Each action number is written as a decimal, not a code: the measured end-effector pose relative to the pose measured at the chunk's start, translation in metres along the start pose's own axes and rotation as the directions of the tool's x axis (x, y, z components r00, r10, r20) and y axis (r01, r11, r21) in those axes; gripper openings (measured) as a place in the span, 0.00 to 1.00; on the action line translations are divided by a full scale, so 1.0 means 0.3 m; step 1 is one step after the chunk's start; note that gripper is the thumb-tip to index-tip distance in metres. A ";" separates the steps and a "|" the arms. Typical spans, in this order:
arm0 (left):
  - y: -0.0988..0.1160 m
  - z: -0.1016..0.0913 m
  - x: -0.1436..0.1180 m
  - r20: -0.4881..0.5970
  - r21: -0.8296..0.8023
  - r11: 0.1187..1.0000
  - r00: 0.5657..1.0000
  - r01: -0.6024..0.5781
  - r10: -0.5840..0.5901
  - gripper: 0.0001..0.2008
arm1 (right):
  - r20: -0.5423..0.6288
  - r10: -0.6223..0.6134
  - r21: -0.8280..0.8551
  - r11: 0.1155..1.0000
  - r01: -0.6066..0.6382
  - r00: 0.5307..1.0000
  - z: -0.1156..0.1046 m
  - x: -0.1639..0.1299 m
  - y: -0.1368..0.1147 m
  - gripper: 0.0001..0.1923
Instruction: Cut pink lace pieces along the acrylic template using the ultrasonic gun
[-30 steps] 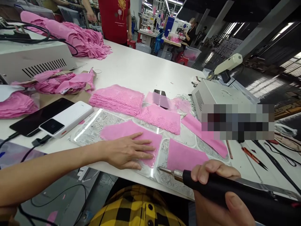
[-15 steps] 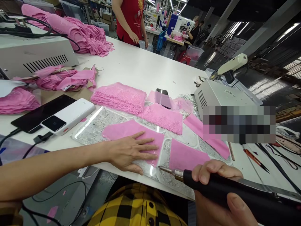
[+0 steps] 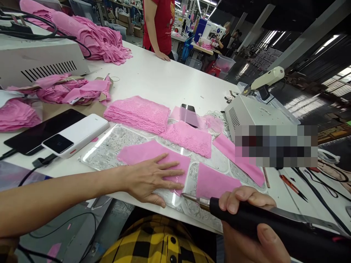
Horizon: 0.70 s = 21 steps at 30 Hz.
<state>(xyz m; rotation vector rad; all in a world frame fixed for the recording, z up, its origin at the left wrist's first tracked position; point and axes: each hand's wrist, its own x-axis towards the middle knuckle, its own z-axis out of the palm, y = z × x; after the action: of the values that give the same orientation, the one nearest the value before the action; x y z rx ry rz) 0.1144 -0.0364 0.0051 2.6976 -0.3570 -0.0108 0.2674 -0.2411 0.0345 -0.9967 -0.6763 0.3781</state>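
My left hand (image 3: 152, 177) lies flat with fingers spread, pressing on a pink fabric piece (image 3: 149, 149). That piece rests on a clear plastic template (image 3: 105, 146) with shaped outlines over a grey speckled surface. My right hand (image 3: 246, 204) is wrapped around a thick black-handled tool (image 3: 238, 215) with a tapered metal tip. The tip is at the lower right corner of the fabric piece, close to my left fingers. To its right lies a second pink piece (image 3: 215, 179). Beyond are a lace-edged pink piece (image 3: 189, 138) and a long pink strip (image 3: 227, 151).
A stack of pink lace pieces (image 3: 137, 113) stands behind the template. At left are a white power bank (image 3: 79, 135) and a black phone (image 3: 46, 128). A grey box (image 3: 255, 113) and orange-handled snips (image 3: 290, 184) lie right. A person in red (image 3: 159, 29) stands across the white table.
The tool tip has stayed near the fabric corner, and my left hand remains flat. Across the table, the person in red has shifted right, a hand now on the table edge. The view has shifted slightly.
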 end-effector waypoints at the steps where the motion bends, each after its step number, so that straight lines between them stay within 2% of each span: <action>1: 0.000 0.000 0.000 -0.005 -0.003 1.000 1.000 0.002 -0.002 0.33 | 0.002 0.002 -0.001 1.000 -0.002 1.000 0.001 -0.001 0.000 0.10; 10: 0.000 0.002 -0.002 -0.043 -0.010 1.000 0.999 -0.018 0.017 0.33 | 0.029 -0.010 -0.001 1.000 0.010 1.000 0.014 0.000 0.009 0.10; 21: -0.003 0.008 -0.002 -0.024 -0.016 1.000 1.000 -0.005 0.005 0.32 | 0.094 -0.026 -0.036 0.999 0.029 0.995 0.002 0.000 0.012 0.06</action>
<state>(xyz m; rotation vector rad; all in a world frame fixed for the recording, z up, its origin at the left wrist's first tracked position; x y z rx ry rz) 0.1139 -0.0365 0.0025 2.6786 -0.3545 0.0204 0.2670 -0.2390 0.0315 -1.0088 -0.7836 0.3914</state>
